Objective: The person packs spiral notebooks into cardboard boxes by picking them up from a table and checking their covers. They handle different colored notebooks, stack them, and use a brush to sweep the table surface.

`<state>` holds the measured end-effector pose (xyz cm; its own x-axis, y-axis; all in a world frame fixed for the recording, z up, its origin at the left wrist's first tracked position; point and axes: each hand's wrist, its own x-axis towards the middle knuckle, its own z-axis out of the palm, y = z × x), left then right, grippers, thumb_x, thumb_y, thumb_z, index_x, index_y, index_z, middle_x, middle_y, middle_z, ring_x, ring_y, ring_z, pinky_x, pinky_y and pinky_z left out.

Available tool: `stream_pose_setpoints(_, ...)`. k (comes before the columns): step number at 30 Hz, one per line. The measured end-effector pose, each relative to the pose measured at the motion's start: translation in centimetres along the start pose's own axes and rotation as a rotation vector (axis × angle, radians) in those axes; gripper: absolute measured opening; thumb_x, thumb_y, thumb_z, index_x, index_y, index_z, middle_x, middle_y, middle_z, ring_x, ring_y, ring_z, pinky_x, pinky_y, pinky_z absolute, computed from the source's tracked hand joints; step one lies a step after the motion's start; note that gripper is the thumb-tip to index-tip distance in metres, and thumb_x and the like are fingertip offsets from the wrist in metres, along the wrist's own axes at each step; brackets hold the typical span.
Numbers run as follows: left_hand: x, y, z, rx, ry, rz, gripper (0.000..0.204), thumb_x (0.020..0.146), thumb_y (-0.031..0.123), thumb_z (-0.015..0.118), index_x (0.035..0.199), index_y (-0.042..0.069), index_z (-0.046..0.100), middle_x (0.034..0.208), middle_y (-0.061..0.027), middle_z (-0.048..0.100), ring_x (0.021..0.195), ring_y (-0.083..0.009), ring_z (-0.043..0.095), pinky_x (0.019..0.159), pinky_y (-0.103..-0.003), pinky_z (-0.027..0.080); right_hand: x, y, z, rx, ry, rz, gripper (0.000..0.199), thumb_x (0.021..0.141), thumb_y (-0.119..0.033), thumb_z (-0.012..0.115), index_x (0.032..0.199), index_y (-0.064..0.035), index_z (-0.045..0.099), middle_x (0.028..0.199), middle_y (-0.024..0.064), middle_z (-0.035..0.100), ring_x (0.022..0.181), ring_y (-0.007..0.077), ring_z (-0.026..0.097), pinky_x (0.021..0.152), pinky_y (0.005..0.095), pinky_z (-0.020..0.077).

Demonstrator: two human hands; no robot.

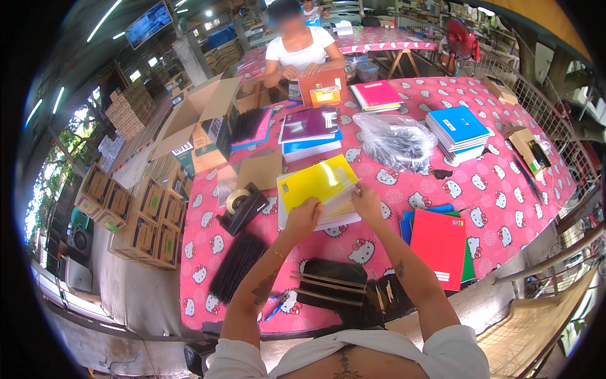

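A notebook with a glossy yellow cover [319, 182] lies in front of me at a slant, over a white paper stack [341, 218]. The fingers of my left hand [305, 213] are curled at its lower edge. At its right corner, my right hand [367, 201] pinches the cover and pages. To the left stands a black tape dispenser [243, 210] with a tape roll in it. A bundle of thin black strips [238, 268] lies below the dispenser. Red, green and blue notebooks [437, 246] overlap right of my right forearm.
Across the pink patterned table [404, 189], a person [303, 54] holds a brown folder [322, 86]. Purple notebooks [309, 124], a clear plastic bag [398, 142] with dark contents and blue notebooks [456, 126] stand beyond my hands. An open carton [211, 126] is at left; black pieces [331, 283] lie near me.
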<state>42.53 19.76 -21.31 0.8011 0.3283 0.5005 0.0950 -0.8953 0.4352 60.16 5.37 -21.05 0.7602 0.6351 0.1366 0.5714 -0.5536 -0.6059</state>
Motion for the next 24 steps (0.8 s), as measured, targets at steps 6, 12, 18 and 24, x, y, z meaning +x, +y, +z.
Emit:
stream_pose_setpoints(6,5.3,3.2,-6.8,0.333,-0.110,-0.042,0.020,0.092,0.014,0.062,0.111,0.009,0.062,0.097,-0.0168,0.069,0.089,-0.0378,0.068,0.071,-0.050,0.054,0.5,-2.2,-2.4,1.400,-0.145,0.258,0.054,0.093,-0.028,0.068,0.138,-0.0046,0.049,0.123,0.0120,0.066,0.113,0.0236,0.062,0.089,0.0392,0.0511)
stream_pose_setpoints(12,6.3,17.6,-22.7,0.224,-0.211,0.297,0.026,0.090,0.009,0.063,0.116,0.009,0.063,0.103,-0.0149,0.068,0.093,-0.0355,0.065,0.079,-0.045,0.050,-8.3,-1.8,-9.3,0.891,-0.273,-0.293,0.051,0.084,-0.009,0.079,0.129,0.0002,0.056,0.117,0.0074,0.067,0.108,0.0161,0.060,0.089,0.0329,0.0516)
stream_pose_setpoints(18,0.8,20.9,-20.3,0.169,-0.317,0.540,0.027,0.088,0.008,0.063,0.115,0.009,0.062,0.096,-0.0098,0.067,0.088,-0.0304,0.066,0.077,-0.042,0.049,-21.9,1.7,-8.0,1.012,-0.112,-0.063,0.036,0.087,-0.007,0.076,0.119,0.0014,0.061,0.110,0.0078,0.070,0.101,0.0162,0.064,0.087,0.0304,0.0517)
stream_pose_setpoints(24,-1.4,20.7,-17.0,0.131,-0.383,0.670,0.025,0.087,0.006,0.063,0.111,0.007,0.061,0.090,-0.0085,0.067,0.084,-0.0294,0.067,0.075,-0.042,0.050,-26.3,2.5,-3.6,1.044,0.068,-0.051,0.039,0.087,-0.008,0.077,0.120,0.0019,0.061,0.112,0.0087,0.070,0.101,0.0162,0.065,0.089,0.0302,0.0512)
